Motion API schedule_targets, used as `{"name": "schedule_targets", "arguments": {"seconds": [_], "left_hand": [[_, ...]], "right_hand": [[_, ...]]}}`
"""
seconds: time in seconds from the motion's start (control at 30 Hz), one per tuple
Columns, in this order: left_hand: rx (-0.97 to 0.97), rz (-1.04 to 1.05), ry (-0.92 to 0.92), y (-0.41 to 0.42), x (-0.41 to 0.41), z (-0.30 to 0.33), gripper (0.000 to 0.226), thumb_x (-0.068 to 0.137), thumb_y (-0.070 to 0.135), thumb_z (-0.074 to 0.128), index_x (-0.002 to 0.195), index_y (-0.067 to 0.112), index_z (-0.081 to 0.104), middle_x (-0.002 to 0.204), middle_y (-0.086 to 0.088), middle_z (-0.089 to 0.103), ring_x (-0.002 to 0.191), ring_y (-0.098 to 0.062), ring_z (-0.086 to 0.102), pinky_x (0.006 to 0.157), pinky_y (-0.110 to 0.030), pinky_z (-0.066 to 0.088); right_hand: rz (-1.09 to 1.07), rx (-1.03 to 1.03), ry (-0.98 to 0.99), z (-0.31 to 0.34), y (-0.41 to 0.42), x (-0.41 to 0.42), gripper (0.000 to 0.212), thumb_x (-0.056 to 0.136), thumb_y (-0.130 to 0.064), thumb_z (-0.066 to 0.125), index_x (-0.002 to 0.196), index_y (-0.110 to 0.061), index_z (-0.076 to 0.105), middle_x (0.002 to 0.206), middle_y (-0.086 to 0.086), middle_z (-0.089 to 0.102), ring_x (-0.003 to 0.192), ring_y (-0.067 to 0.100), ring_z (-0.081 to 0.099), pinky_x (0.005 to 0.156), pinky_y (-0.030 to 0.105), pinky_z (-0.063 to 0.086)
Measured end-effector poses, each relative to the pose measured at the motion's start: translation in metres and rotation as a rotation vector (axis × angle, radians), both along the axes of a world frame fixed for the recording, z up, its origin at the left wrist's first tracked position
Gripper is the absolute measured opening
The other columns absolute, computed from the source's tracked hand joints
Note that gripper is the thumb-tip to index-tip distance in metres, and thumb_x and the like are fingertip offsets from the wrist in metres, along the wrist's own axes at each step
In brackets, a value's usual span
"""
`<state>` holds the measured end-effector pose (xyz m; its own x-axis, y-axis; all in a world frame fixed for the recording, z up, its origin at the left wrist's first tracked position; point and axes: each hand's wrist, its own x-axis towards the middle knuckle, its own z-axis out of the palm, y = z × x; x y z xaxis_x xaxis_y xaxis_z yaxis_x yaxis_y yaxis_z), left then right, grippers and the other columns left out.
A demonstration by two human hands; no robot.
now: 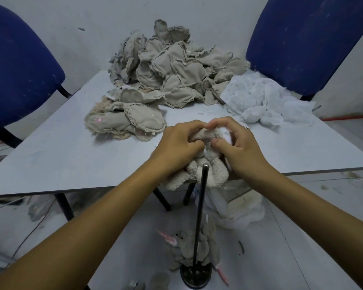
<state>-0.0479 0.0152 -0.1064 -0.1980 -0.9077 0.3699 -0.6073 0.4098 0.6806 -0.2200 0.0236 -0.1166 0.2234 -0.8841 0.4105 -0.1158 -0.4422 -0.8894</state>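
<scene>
Now your left grip [177, 143] and right grip [237, 143] both clench the fuzzy plush piece [217, 173] at 6 o'clock on the counter's [71, 155] near edge, with white stuffing [226, 136] under the right fingers. Beige sewn pieces [170, 68] are heaped at 12 o'clock, and white mesh [266, 101] lies at 2 o'clock.

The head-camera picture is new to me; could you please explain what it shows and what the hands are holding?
There is no machine: a person wears one camera on the head, looking down at their own bare hands. The left hand and the right hand both pinch a fleecy beige cloth piece at the near edge of the grey table, white filling showing at its top. On it lie a heap of beige cloth shells and thin white fabric. A dark upright rod stands on the floor below.
</scene>
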Motion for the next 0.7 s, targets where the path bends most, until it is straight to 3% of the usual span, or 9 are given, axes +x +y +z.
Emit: {"name": "schedule_targets", "arguments": {"seconds": [0.07, 0.13, 0.2, 0.27, 0.37, 0.47, 0.53, 0.6, 0.7], "left_hand": [[-0.175, 0.081, -0.137, 0.004, -0.006, -0.002, 0.047, 0.077, 0.018, 0.053, 0.121, 0.027, 0.067, 0.102, 0.001, 0.072, 0.093, -0.018, 0.063, 0.078, -0.033, 0.049], [-0.229, 0.138, -0.197, 0.006, -0.012, -0.006, 0.041, 0.083, 0.017, 0.051, 0.122, 0.022, 0.065, 0.102, -0.006, 0.068, 0.091, -0.026, 0.06, 0.076, -0.039, 0.047], [-0.076, 0.06, -0.15, 0.002, -0.012, -0.006, 0.041, 0.09, 0.018, 0.05, 0.128, 0.022, 0.064, 0.112, -0.006, 0.066, 0.101, -0.026, 0.059, 0.084, -0.038, 0.046], [0.212, -0.104, 0.009, -0.003, -0.006, 0.0, 0.043, 0.088, 0.028, 0.05, 0.128, 0.028, 0.063, 0.122, 0.001, 0.064, 0.111, -0.016, 0.058, 0.094, -0.032, 0.044], [0.34, -0.237, 0.037, -0.003, 0.002, 0.004, 0.044, 0.076, 0.033, 0.059, 0.12, 0.039, 0.062, 0.116, 0.003, 0.063, 0.102, -0.004, 0.06, 0.09, -0.025, 0.047], [0.173, -0.118, 0.044, -0.001, 0.001, 0.003, 0.043, 0.071, 0.024, 0.064, 0.112, 0.038, 0.068, 0.103, 0.008, 0.071, 0.097, -0.011, 0.066, 0.088, -0.04, 0.054], [-0.015, -0.034, 0.02, 0.001, -0.004, 0.002, 0.035, 0.073, 0.02, 0.061, 0.105, 0.03, 0.072, 0.099, 0.007, 0.073, 0.096, -0.015, 0.066, 0.085, -0.042, 0.053], [-0.178, 0.052, -0.079, 0.003, -0.01, -0.002, 0.032, 0.08, 0.02, 0.058, 0.109, 0.025, 0.071, 0.101, 0.002, 0.072, 0.095, -0.018, 0.065, 0.082, -0.042, 0.051], [-0.227, 0.168, -0.177, 0.003, -0.017, -0.007, 0.033, 0.089, 0.02, 0.052, 0.118, 0.027, 0.066, 0.104, -0.002, 0.07, 0.096, -0.023, 0.062, 0.08, -0.042, 0.048]], "right_hand": [[0.022, -0.001, -0.012, 0.001, 0.0, 0.002, 0.035, 0.089, 0.006, 0.058, 0.105, -0.025, 0.064, 0.1, 0.001, 0.068, 0.081, 0.023, 0.063, 0.069, 0.033, 0.053], [0.034, -0.025, -0.006, 0.002, 0.001, 0.001, 0.036, 0.089, 0.007, 0.057, 0.104, -0.024, 0.065, 0.103, -0.003, 0.068, 0.087, 0.013, 0.065, 0.073, 0.023, 0.053], [0.026, -0.003, -0.012, 0.002, 0.0, -0.001, 0.035, 0.089, 0.005, 0.056, 0.106, -0.024, 0.065, 0.103, -0.001, 0.069, 0.087, 0.014, 0.066, 0.073, 0.024, 0.054], [-0.011, 0.008, 0.024, 0.0, -0.001, -0.003, 0.033, 0.09, 0.001, 0.057, 0.108, -0.026, 0.064, 0.103, -0.003, 0.068, 0.088, 0.011, 0.065, 0.073, 0.021, 0.052], [-0.051, -0.003, 0.069, 0.0, -0.003, -0.002, 0.032, 0.09, 0.0, 0.057, 0.106, -0.027, 0.064, 0.105, -0.007, 0.067, 0.09, 0.003, 0.062, 0.075, 0.013, 0.045], [-0.017, -0.015, 0.059, 0.001, -0.001, 0.0, 0.03, 0.087, 0.002, 0.058, 0.099, -0.025, 0.066, 0.099, -0.011, 0.066, 0.082, 0.008, 0.061, 0.07, 0.018, 0.048], [0.019, -0.027, 0.058, 0.001, 0.002, 0.002, 0.026, 0.084, 0.001, 0.058, 0.095, -0.021, 0.067, 0.093, -0.017, 0.065, 0.081, 0.015, 0.061, 0.071, 0.023, 0.048], [0.026, -0.039, 0.027, 0.002, 0.003, 0.004, 0.025, 0.082, 0.0, 0.057, 0.093, -0.019, 0.067, 0.093, -0.013, 0.065, 0.081, 0.011, 0.061, 0.072, 0.02, 0.048], [0.017, -0.039, 0.0, 0.004, 0.002, 0.005, 0.024, 0.085, 0.004, 0.056, 0.095, -0.016, 0.065, 0.095, 0.001, 0.067, 0.083, 0.011, 0.062, 0.073, 0.023, 0.05]]}}
